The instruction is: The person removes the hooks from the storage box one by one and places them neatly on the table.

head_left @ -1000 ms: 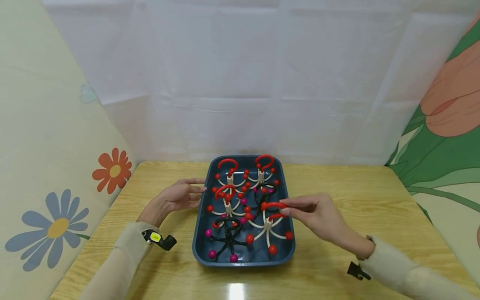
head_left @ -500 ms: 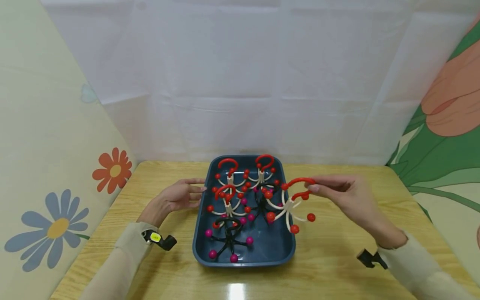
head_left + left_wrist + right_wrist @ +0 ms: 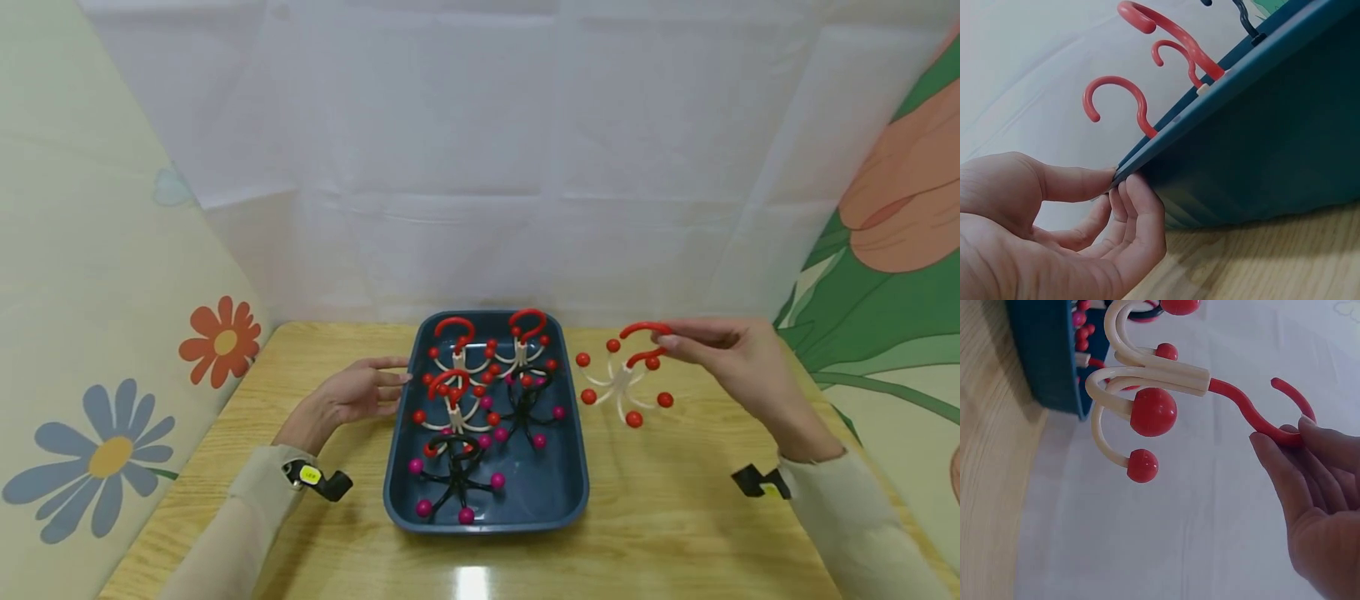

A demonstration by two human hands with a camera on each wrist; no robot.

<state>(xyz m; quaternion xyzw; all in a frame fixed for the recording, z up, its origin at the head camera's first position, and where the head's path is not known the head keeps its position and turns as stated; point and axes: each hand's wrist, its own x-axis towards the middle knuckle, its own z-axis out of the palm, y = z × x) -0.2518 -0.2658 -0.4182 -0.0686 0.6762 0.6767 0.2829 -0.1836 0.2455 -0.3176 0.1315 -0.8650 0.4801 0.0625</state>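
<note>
In the head view my right hand (image 3: 738,367) holds up a white claw-shaped hanger (image 3: 622,382) with red ball tips, above the table right of the dark blue tray (image 3: 536,492). Thumb and fingers pinch the curve of its red hook (image 3: 1291,439), and its arms hang downward. My left hand (image 3: 367,390) is at the tray's left side. The left wrist view shows its thumb on the tray rim (image 3: 1210,100), fingertips against the outer wall. Inside the tray stand three more white hangers (image 3: 455,418) with red hooks and two black hangers (image 3: 457,480) with magenta ball tips.
The tray sits on a light wooden table (image 3: 697,508). A white sheet (image 3: 525,167) hangs behind it. Flower-printed panels stand at the left (image 3: 97,292) and right (image 3: 892,275). Black cameras are strapped at both wrists.
My right hand has lifted the white hanger from the tray's front right part and carried it up and right, past the tray's edge. The left hand stays at the rim.
</note>
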